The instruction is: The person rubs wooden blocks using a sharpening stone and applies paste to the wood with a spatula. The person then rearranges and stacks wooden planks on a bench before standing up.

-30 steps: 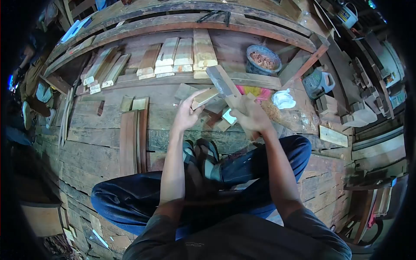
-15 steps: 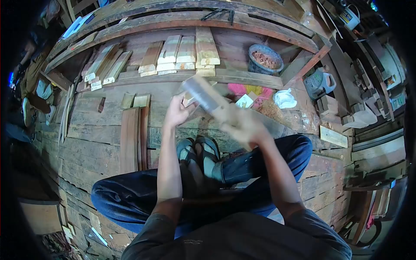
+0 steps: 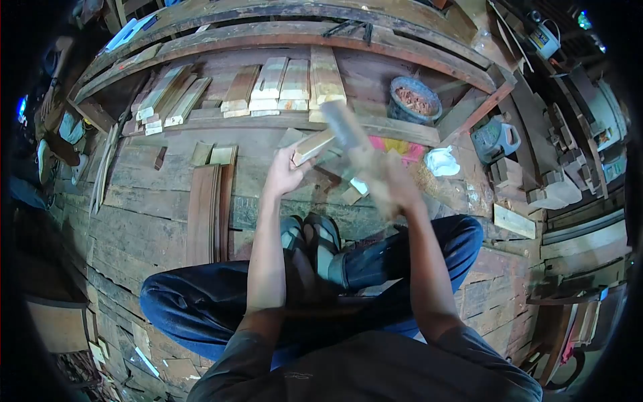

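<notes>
My left hand (image 3: pixel 286 173) is closed around the lower end of a small pale wooden block (image 3: pixel 313 147), which slants up to the right above the floor. My right hand (image 3: pixel 396 184), smeared by motion, grips a tool with a broad flat metal blade (image 3: pixel 345 126). The blade is blurred, so its exact kind does not show. Its side lies close to the block's upper end; I cannot tell whether they touch. Below the blade, a small wood piece with a bright white face (image 3: pixel 355 190) appears. My sandalled feet (image 3: pixel 310 238) are beneath my hands.
Stacked boards (image 3: pixel 281 84) lie under the low bench (image 3: pixel 268 33). A bucket of wood chips (image 3: pixel 415 100) stands behind my right hand, with a plastic jug (image 3: pixel 495 141) farther right. Upright-looking planks (image 3: pixel 204 214) lie left of my feet. Another person's legs (image 3: pixel 60 151) are at far left.
My right hand and the blade have swung, turning the blade steeper and shifting its tip right. The block in my left hand now shows more fully. The small white-faced piece sits lower, nearer my feet.
</notes>
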Demonstrator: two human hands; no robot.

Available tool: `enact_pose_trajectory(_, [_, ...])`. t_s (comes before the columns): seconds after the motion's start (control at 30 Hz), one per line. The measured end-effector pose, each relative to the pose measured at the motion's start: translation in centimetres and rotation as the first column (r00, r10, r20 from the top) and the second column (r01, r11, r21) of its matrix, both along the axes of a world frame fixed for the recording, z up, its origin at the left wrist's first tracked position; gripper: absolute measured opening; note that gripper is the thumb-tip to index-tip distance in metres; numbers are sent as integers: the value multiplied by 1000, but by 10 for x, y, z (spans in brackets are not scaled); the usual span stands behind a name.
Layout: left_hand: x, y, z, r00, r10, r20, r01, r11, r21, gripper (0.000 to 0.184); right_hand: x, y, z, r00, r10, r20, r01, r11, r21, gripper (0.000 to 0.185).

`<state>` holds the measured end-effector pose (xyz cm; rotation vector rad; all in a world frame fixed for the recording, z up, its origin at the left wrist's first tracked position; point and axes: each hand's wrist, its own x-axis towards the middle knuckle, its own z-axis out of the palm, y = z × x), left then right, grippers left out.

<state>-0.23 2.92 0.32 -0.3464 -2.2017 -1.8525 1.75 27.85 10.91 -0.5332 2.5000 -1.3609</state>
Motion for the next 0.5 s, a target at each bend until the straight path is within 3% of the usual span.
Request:
enact_pose_trajectory(0.03, [-4, -4, -5, 998, -40, 52, 40, 999, -12, 48, 13, -14, -2, 976, 94, -197, -108, 993, -58, 51])
enact_pose_trajectory(0.07, [-5, -9, -12, 996, -57, 75, 58, 998, -12, 49, 29, -23, -1, 981, 83, -175, -51, 982, 184, 53])
enact_pose_trajectory(0.13, [0, -12, 2, 988, -97, 121, 100, 995, -24, 50, 32, -28, 18, 986, 140, -88, -107, 945, 308, 50])
enact_pose_trajectory(0.17, [6, -9, 15, 982, -31, 184, 47, 996, -79, 46, 24, -24, 18, 997, 65, -32, -55, 967, 251, 50])
enact_pose_trajectory(0.27, [4, 3, 9, 1000, 7, -30, -7, 1000, -18, 36, 6, -14, 18, 996, -59, 68, 52, 994, 98, 49])
enact_pose_trajectory(0.3, [3, 4, 9, 996, 15, -91, -18, 999, -30, 30, 5, -14, 15, 998, -55, 45, 52, 997, 54, 49])
enact_pose_trajectory(0.37, [-2, -5, 1, 998, -48, 28, 48, 998, 29, 31, 3, -12, -20, 988, 84, -128, -99, 989, -108, 51])
enact_pose_trajectory(0.43, [-4, -20, -13, 960, -163, 230, 143, 985, 101, 32, 25, -24, 5, 972, 161, -169, -135, 978, 156, 52])
enact_pose_trajectory(0.47, [-7, -20, -18, 976, -132, 174, 119, 989, 84, 33, 26, -24, 9, 966, 214, -142, -174, 952, 251, 52])
enact_pose_trajectory(0.5, [-3, -17, -5, 988, -98, 119, 90, 994, 68, 34, 18, -15, 7, 981, 163, -103, -142, 971, 191, 50])
